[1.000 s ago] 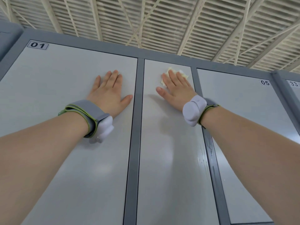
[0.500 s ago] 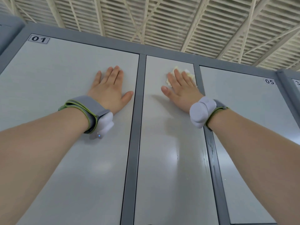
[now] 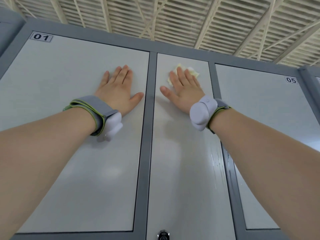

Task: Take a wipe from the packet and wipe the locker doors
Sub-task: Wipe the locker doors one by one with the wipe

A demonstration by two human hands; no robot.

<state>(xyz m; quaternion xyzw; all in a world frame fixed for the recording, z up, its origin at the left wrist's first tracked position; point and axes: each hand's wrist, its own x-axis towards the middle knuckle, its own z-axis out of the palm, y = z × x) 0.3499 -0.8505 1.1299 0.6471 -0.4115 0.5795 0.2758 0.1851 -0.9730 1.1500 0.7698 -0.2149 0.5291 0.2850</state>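
**Wipe stroke reverses near the top of the middle door**

1. Far left: door 01 carries the left hand. The palm lies flat on the panel, fingers straight and close together, thumb spread toward the grey divider. It holds nothing. Against the door it has kept its place over the last second, so I read it as a brace only.

2. Centre: the middle door is the one being cleaned. The wipe, a crumpled pale yellow pad, sits just below this door's top edge. Half a second ago it lay against the door's right edge. It now lies nearer the middle of the panel, so the stroke has turned leftward.

3. The right hand presses the wipe to the panel with straight, flat fingers. The thumb is spread to the left and rests on bare panel. There is no pinch: pressure alone holds the wipe.

4. Right of centre: wet streaks mark the lower right margin of the middle door. I judge that strip already wiped.

5. Far right: door 05 shows no streaks and no hand on it.

Meaning for the task: the wipe is out and working, and the packet is not in view. I judge the top band of the middle door about half covered, with door 05 probably still to do.
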